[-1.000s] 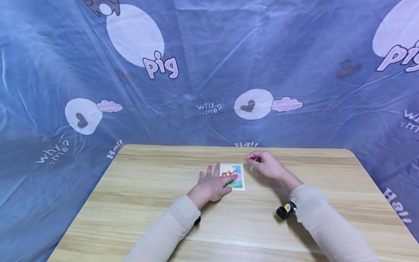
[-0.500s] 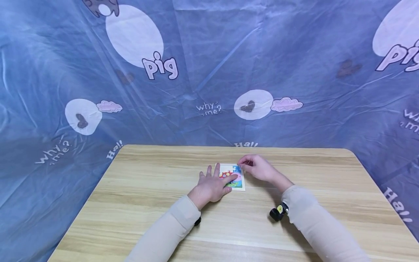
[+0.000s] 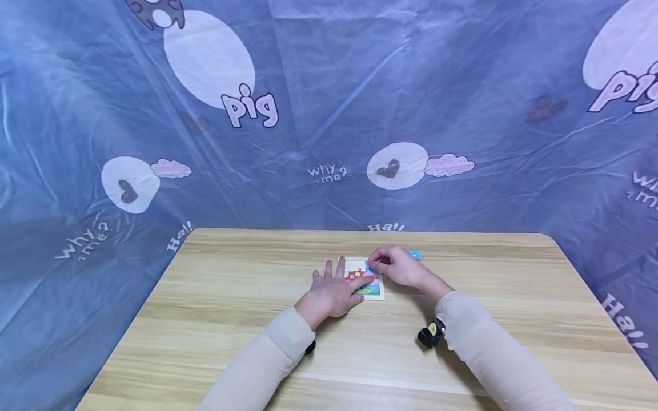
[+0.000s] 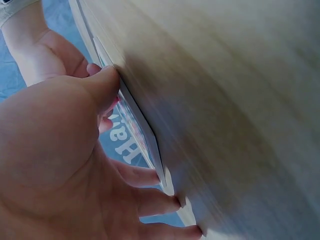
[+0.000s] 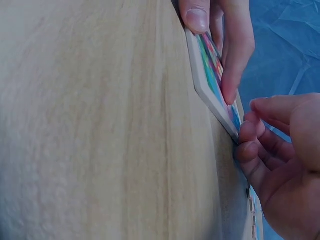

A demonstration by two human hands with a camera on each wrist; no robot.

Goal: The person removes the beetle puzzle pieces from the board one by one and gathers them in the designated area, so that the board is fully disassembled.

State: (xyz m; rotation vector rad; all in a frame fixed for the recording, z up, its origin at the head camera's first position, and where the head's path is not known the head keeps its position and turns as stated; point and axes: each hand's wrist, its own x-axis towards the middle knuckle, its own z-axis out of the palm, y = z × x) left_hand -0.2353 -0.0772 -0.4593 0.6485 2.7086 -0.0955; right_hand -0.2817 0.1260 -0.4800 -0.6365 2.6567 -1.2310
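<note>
Your left hand (image 3: 331, 291) lies flat on the puzzle board (image 3: 364, 278), fingers spread and straight, thumb across the picture. It reads as a hold-down: it pins the board to the wooden table (image 3: 231, 319) so it won't slide under pressure from the other side.

Your right hand (image 3: 398, 265) sits at the board's 1 o'clock corner, fingers curled and fingertips bunched on that corner. It looks like a pinch on a small blue puzzle piece (image 3: 372, 266), but the piece is mostly hidden, so you can't be sure of the grip. In the right wrist view the fingertips (image 5: 248, 131) touch the board's edge (image 5: 210, 95), with the board seen edge-on and flat on the table.

The board is near the table's middle, slightly toward 12 o'clock from you. Its long axis runs 12 to 6, picture face up, short edges far and near.

A second blue piece (image 3: 416, 254) lies on the table just beyond your right hand, at about 2 o'clock from the board. A blue printed cloth (image 3: 329, 114) backs the table.
</note>
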